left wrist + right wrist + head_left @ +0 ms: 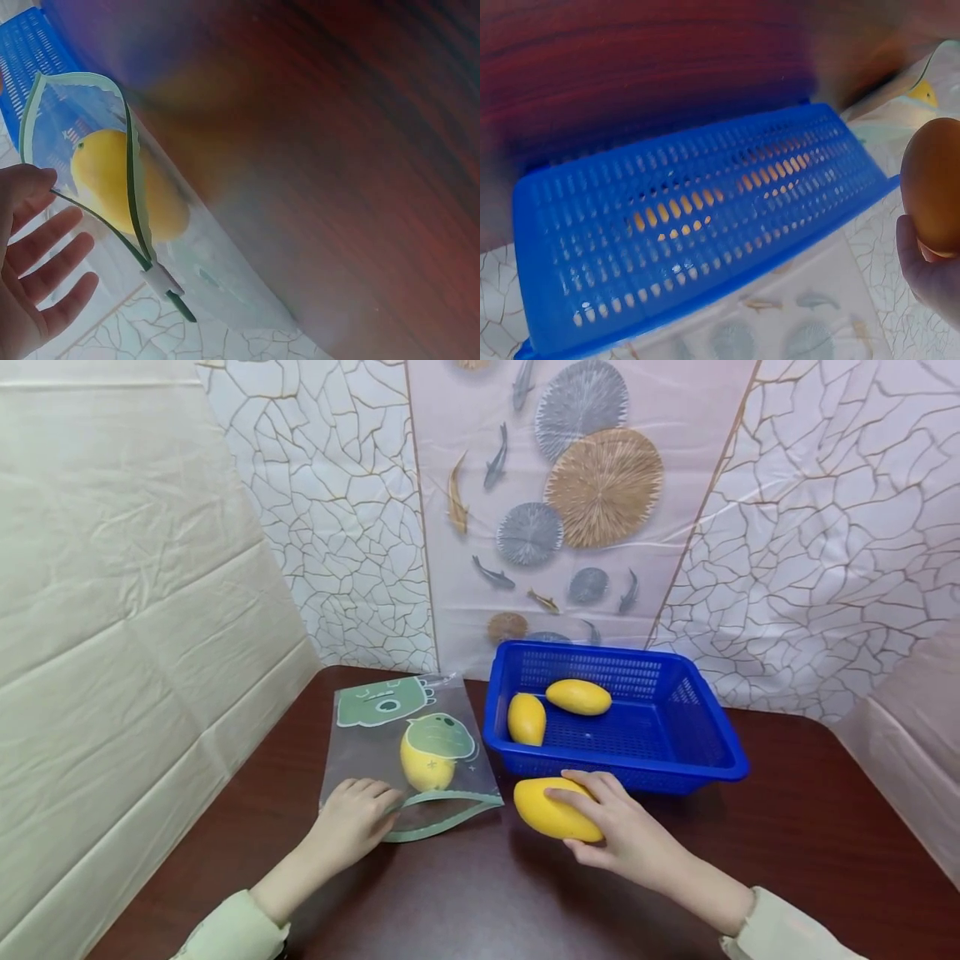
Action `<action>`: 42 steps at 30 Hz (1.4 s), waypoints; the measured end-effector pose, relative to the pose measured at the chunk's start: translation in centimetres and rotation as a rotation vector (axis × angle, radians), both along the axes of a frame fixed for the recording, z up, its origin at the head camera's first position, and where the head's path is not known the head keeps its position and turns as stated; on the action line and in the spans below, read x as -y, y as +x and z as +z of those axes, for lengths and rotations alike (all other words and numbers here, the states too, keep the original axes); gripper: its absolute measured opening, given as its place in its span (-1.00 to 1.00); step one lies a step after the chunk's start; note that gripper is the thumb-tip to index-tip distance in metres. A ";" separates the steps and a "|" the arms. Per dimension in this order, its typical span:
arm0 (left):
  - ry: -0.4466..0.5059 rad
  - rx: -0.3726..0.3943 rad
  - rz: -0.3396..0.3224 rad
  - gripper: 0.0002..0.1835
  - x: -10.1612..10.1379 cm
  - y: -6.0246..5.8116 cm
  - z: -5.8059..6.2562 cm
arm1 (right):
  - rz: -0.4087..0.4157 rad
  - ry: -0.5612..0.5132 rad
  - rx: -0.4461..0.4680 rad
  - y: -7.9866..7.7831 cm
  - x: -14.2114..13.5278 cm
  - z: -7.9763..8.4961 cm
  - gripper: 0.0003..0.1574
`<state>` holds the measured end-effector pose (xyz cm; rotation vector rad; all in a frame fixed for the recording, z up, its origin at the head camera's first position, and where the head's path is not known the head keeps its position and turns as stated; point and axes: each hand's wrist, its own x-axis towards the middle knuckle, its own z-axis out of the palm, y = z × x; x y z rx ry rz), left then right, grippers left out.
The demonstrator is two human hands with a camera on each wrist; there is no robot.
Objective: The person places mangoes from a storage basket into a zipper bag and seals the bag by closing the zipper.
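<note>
A clear slider zip bag [367, 752] with green printed shapes lies on the table, its green-edged mouth gaping toward the person. Inside it is one yellow mango [427, 770]. My left hand [356, 818] pinches the bag's rim at its left side between thumb and forefinger; the other fingers spread apart in the left wrist view. Between the bag and a blue basket [731, 760], my right hand [633, 835] grips another mango [551, 808] just in front of the basket. Two more mangoes, one upright on the left [527, 720] and one lying crosswise [579, 697], rest in the basket.
The dark reddish-brown table [480, 902] has the basket at its back right. Behind it hangs a patterned cloth [487, 602], and a pale cloth wall [150, 610] runs along the left. The basket's slotted side [697, 217] fills much of the right wrist view.
</note>
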<state>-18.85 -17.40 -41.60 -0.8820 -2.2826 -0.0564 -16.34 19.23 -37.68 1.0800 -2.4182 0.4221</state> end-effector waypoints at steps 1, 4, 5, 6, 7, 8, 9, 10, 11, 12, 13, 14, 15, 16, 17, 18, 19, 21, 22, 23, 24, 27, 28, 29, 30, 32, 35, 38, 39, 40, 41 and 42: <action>0.007 -0.007 -0.009 -0.75 0.0 0.0 0.0 | 0.009 0.003 0.001 0.1 0.2 -0.2 -0.26; 0.021 -0.026 -0.027 -0.76 0.1 0.1 0.0 | 0.032 0.013 0.012 0.3 0.8 -0.6 -0.27; 0.025 -0.029 -0.031 -0.76 0.1 0.1 0.0 | 0.039 0.018 0.018 0.3 1.0 -0.8 -0.27; 0.030 -0.031 -0.034 -0.76 0.1 0.1 0.0 | 0.047 0.022 0.026 0.4 1.2 -0.9 -0.27; 0.035 -0.033 -0.035 -0.77 0.1 0.2 0.0 | 0.054 0.026 0.034 0.5 1.4 -1.0 -0.27; 0.039 -0.034 -0.037 -0.77 0.1 0.2 0.0 | 0.059 0.031 0.043 0.5 1.6 -1.1 -0.27; 0.043 -0.035 -0.039 -0.78 0.1 0.2 0.0 | 0.064 0.034 0.051 0.6 1.8 -1.2 -0.28; 0.044 -0.034 -0.041 -0.78 0.1 0.3 0.0 | 0.070 0.038 0.057 0.6 2.0 -1.3 -0.28; 0.048 -0.035 -0.043 -0.78 0.1 0.3 0.0 | 0.076 0.042 0.065 0.7 2.2 -1.3 -0.28; 0.050 -0.036 -0.045 -0.78 0.1 0.4 0.0 | 0.082 0.045 0.071 0.7 2.4 -1.4 -0.28; 0.053 -0.038 -0.048 -0.79 0.2 0.4 0.0 | 0.088 0.048 0.075 0.7 2.7 -1.4 -0.28; 0.055 -0.041 -0.050 -0.79 0.2 0.4 0.0 | 0.094 0.051 0.076 0.6 3.0 -1.5 -0.29; 0.059 -0.044 -0.053 -0.79 0.2 0.4 0.0 | 0.102 0.055 0.075 0.6 3.2 -1.5 -0.29; 0.062 -0.047 -0.056 -0.80 0.2 0.4 0.1 | 0.109 0.060 0.075 0.6 3.6 -1.6 -0.28; 0.064 -0.050 -0.059 -0.81 0.1 0.3 0.1 | 0.116 0.065 0.071 0.5 3.8 -1.6 -0.28; 0.066 -0.051 -0.062 -0.81 0.1 0.3 0.1 | 0.122 0.070 0.065 0.5 4.1 -1.7 -0.29; 0.067 -0.051 -0.065 -0.82 0.0 0.2 0.1 | 0.128 0.075 0.059 0.5 4.4 -1.8 -0.29; 0.065 -0.050 -0.070 -0.83 -0.1 0.1 0.2 | 0.138 0.086 0.050 0.4 4.9 -1.9 -0.30; 0.063 -0.048 -0.071 -0.83 -0.1 0.0 0.2 | 0.140 0.091 0.047 0.5 5.1 -1.9 -0.30; 0.062 -0.045 -0.072 -0.83 -0.1 0.0 0.3 | 0.142 0.097 0.043 0.5 5.3 -2.0 -0.31; 0.059 -0.040 -0.071 -0.83 -0.1 0.0 0.3 | 0.143 0.103 0.040 0.5 5.5 -2.0 -0.31; 0.050 -0.030 -0.064 -0.82 -0.1 0.0 0.4 | 0.143 0.122 0.021 0.5 6.1 -2.2 -0.31; 0.050 -0.028 -0.061 -0.82 0.0 0.0 0.4 | 0.141 0.129 0.016 0.5 6.3 -2.2 -0.31; 0.049 -0.027 -0.058 -0.82 0.0 0.1 0.4 | 0.141 0.136 0.014 0.5 6.5 -2.3 -0.31; 0.050 -0.027 -0.055 -0.82 0.0 0.1 0.5 | 0.139 0.144 0.012 0.5 6.7 -2.3 -0.31; 0.054 -0.029 -0.051 -0.82 0.0 0.1 0.5 | 0.135 0.161 0.018 0.4 7.0 -2.4 -0.33; 0.058 -0.026 -0.049 -0.80 0.0 0.1 0.6 | 0.131 0.186 0.026 0.2 7.5 -2.6 -0.35; 0.055 -0.022 -0.050 -0.80 0.0 0.1 0.7 | 0.131 0.205 0.019 0.1 7.9 -2.8 -0.35; 0.054 -0.019 -0.050 -0.80 0.0 0.1 0.7 | 0.131 0.211 0.016 0.1 8.0 -2.9 -0.35; 0.055 -0.018 -0.052 -0.80 0.0 0.1 0.7 | 0.128 0.217 0.010 0.1 8.2 -2.9 -0.34; 0.056 -0.018 -0.054 -0.80 0.0 0.1 0.7 | 0.124 0.223 0.008 0.1 8.3 -3.0 -0.34; 0.056 -0.019 -0.055 -0.80 -0.1 0.1 0.7 | 0.120 0.228 0.005 0.1 8.4 -3.1 -0.33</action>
